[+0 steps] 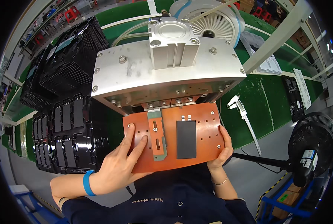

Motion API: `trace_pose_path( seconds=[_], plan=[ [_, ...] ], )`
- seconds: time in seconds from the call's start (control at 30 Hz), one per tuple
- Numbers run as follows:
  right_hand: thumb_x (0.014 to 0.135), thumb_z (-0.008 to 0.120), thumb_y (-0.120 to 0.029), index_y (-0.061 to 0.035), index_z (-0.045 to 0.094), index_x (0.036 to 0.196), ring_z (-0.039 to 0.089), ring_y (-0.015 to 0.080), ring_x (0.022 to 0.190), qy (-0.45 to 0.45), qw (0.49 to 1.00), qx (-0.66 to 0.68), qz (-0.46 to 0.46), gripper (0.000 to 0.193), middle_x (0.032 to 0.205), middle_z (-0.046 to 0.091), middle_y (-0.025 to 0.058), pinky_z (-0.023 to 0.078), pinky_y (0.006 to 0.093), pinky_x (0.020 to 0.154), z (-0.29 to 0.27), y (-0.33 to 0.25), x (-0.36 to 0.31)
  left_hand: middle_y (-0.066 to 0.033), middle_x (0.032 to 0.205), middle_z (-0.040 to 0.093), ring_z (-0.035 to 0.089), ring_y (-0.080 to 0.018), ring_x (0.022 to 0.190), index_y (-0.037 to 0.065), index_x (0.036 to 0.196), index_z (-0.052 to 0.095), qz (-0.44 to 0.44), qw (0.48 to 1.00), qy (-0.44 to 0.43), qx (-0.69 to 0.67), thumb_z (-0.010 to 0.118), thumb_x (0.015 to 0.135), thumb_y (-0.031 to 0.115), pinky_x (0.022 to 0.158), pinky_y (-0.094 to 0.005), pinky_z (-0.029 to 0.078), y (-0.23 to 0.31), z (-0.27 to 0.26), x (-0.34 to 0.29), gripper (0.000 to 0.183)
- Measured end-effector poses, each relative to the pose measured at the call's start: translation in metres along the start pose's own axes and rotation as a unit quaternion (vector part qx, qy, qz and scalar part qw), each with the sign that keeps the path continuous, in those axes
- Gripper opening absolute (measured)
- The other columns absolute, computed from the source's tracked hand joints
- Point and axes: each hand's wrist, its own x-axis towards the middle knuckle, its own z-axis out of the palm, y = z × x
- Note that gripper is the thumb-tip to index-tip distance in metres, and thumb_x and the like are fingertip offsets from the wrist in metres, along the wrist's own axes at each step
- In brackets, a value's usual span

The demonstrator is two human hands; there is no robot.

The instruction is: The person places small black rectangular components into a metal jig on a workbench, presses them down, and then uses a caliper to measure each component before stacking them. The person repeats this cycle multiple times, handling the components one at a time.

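Note:
An orange fixture plate (170,149) with small holes and screws lies in front of the metal press, its far edge close under the press. On its right half rests a flat dark grey battery cell (186,140), two short metal tabs at its far end. Left of the cell, a slotted orange and green guide block (157,138) is screwed to the plate. My left hand (116,164) holds the plate's left side, two fingers spread on top. My right hand (222,149) is wrapped round the right edge; its fingertips underneath are hidden.
A silver press (166,80) with a cylinder (174,41) on top stands just ahead. Black trays of dark cells (73,117) lie left, with tall tray stacks (73,56) behind. Calipers (244,115) lie on the green bench right; a black fan (310,145) stands farther right.

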Motion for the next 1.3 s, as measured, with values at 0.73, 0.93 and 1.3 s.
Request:
trace_pose_path(
  seconds=[0.73,0.93,1.3],
  plan=[
    [0.081,0.073,-0.028,-0.0053,0.061,0.125,0.048,0.0350,0.131,-0.385,0.903,-0.155,-0.114,0.051,0.132,0.057,0.0178,0.033,0.0531,0.108,-0.006,-0.093,0.061,-0.0176,0.144,0.041,0.042,-0.0324,0.131,0.012,0.134,0.050,0.080,0.995,-0.040,0.034,0.084,0.058,0.043,0.107,-0.0481,0.031,0.018,-0.043,0.030,0.089],
    [0.077,0.076,-0.039,-0.0007,0.058,0.128,0.051,0.0370,0.126,-0.345,0.928,-0.109,-0.086,0.067,0.133,0.055,0.0215,0.037,0.0474,0.106,-0.023,-0.078,0.078,-0.0151,0.154,0.032,0.033,-0.0326,0.141,0.019,0.142,0.044,0.179,0.983,-0.009,0.030,0.068,0.081,0.047,0.110,-0.0510,0.028,0.000,0.016,0.014,0.072],
    [0.102,0.027,-0.054,-0.0061,0.031,0.148,0.042,0.0273,0.135,-0.164,0.866,0.386,0.274,0.067,0.148,0.041,0.0123,0.034,0.0431,0.112,-0.026,0.022,0.022,-0.0176,0.153,0.034,0.031,-0.0413,0.141,0.015,0.139,0.048,0.240,0.965,0.103,0.013,0.053,0.089,0.025,0.103,-0.0526,0.038,-0.010,0.038,0.011,0.051]
  ],
)
